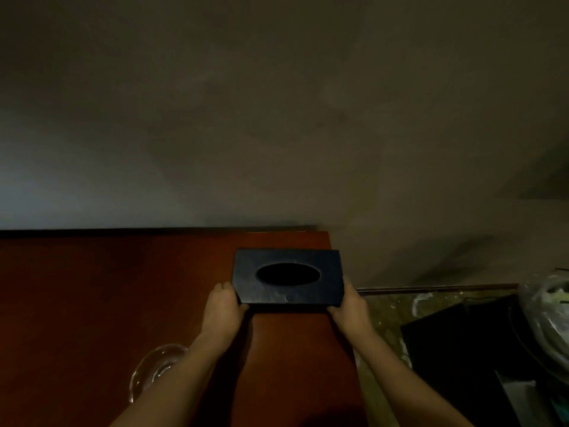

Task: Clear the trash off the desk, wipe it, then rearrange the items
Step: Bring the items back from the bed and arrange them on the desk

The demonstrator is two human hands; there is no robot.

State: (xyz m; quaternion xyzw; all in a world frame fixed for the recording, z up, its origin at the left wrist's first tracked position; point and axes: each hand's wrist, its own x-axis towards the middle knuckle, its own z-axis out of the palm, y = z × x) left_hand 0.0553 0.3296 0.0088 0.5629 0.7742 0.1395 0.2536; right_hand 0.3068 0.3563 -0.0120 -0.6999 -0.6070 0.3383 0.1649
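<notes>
A dark rectangular tissue box [246, 285] with an oval opening on top sits near the far right corner of the reddish-brown desk [107, 288]. My left hand [223, 306] grips its left end, thumb at the front corner. Its right end is held the same way by my right hand [351, 306], whose fingers curl round the side. The box slightly overhangs the desk's right edge. No tissue shows in the opening.
A clear glass dish [154, 369] lies on the desk by my left forearm. Right of the desk, on the floor, stand a black box [462, 349] and a bin lined with a clear plastic bag [551, 312]. A bare wall rises behind the desk.
</notes>
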